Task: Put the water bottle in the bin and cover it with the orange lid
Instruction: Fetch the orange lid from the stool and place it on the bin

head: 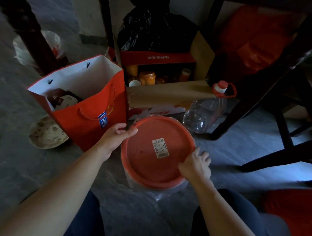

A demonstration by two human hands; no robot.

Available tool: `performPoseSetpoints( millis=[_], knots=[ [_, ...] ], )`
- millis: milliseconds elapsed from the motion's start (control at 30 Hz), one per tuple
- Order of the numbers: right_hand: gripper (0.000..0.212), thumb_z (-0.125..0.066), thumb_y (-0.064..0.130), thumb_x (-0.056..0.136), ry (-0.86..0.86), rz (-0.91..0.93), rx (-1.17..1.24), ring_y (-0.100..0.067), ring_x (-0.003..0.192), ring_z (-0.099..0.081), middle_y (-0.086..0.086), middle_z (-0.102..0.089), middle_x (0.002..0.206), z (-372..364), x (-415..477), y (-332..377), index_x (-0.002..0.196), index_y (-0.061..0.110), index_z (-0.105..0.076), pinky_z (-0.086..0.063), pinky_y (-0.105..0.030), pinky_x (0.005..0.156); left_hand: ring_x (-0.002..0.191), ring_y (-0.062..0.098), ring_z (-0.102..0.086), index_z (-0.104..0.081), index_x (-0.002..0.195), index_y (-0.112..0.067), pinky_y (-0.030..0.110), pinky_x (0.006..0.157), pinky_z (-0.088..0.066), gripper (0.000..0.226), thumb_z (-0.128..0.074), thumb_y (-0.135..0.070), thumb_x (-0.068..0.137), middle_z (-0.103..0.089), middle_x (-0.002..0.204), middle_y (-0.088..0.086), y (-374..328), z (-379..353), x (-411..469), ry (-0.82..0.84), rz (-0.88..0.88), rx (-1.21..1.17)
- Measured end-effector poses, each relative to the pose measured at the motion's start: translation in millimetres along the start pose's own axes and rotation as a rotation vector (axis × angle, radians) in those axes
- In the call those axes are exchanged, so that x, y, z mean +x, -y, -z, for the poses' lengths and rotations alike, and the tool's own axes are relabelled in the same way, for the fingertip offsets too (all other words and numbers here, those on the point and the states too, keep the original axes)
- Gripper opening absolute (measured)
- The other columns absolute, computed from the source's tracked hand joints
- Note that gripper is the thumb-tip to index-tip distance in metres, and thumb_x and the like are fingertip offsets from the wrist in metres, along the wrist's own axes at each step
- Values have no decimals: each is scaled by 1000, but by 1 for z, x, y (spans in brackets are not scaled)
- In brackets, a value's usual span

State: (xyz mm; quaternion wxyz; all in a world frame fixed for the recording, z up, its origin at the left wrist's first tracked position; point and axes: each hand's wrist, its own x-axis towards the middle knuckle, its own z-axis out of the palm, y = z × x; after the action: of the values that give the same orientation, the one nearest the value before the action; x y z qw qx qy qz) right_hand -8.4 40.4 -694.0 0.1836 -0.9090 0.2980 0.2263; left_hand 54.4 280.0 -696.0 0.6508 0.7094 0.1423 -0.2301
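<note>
Both the left hand [116, 136] and right hand [197, 164] grip the orange lid [156, 152] atop the bin [158, 190].

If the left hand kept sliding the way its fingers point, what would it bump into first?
Probably nothing new: the left hand already touches the orange lid at its far-left rim. Its fingers point rightward across the lid. Past that rim stands the clear plastic jug, though depth is unclear.

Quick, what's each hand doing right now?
Left hand: gripping the orange lid's far-left rim.
Right hand: pressing on the lid's right rim.

Red bag [89, 113], cardboard box [164, 94], plate [46, 133].
</note>
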Motion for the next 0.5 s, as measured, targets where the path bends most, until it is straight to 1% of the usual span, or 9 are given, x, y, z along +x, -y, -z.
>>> performPoseSetpoints(
  millis=[100,167,200,233,300,367,400,500],
  knots=[
    [82,-59,23,84,-75,177,-99,-41,140,-25,-22,-24,150,-1,-6,13,153,13,-16,-34,-53,113,126,24,-48,-45,137,-22,39,103,-32,108,-76,-65,43,-51,139,11,5,1,1,-14,9,36],
    [83,-61,20,84,-31,269,-175,-42,144,-19,-22,-19,154,-4,-8,25,154,18,-17,-30,-54,116,123,23,-50,-47,135,-23,38,102,-35,104,-77,-65,45,-53,138,11,7,1,3,-18,5,70],
    [85,-63,19,84,7,298,-195,-42,146,-16,-22,-16,156,-7,-8,31,155,21,-16,-29,-55,117,122,22,-50,-47,135,-23,36,102,-37,100,-78,-63,49,-52,138,11,7,0,3,-19,1,84],
    [88,-64,20,85,53,309,-206,-42,146,-14,-22,-13,158,-10,-8,35,156,24,-13,-31,-55,116,120,20,-50,-47,136,-22,34,100,-37,92,-79,-58,57,-51,138,11,8,0,4,-24,-5,94],
    [94,-69,29,86,120,313,-225,-43,146,-11,-22,-6,160,-19,-5,41,157,33,-7,-35,-57,114,120,20,-48,-46,138,-19,31,96,-36,79,-77,-46,71,-49,139,12,11,-2,7,-38,-17,118],
    [100,-72,41,84,145,311,-262,-46,147,-9,-24,0,160,-28,-1,43,157,38,-3,-33,-61,113,125,23,-47,-46,137,-19,30,97,-36,75,-76,-42,73,-47,140,12,13,-2,8,-43,-25,137],
    [101,-72,42,84,143,311,-277,-47,147,-8,-25,2,161,-31,0,44,156,39,-1,-33,-62,113,126,23,-47,-46,137,-19,30,97,-36,74,-76,-42,73,-47,141,12,13,-2,8,-45,-32,148],
    [103,-73,44,83,130,310,-296,-47,147,-8,-24,3,161,-33,3,45,155,42,0,-36,-62,111,118,19,-47,-47,136,-20,30,93,-36,72,-76,-40,73,-46,141,12,12,-4,7,-40,-44,169]
  ],
)
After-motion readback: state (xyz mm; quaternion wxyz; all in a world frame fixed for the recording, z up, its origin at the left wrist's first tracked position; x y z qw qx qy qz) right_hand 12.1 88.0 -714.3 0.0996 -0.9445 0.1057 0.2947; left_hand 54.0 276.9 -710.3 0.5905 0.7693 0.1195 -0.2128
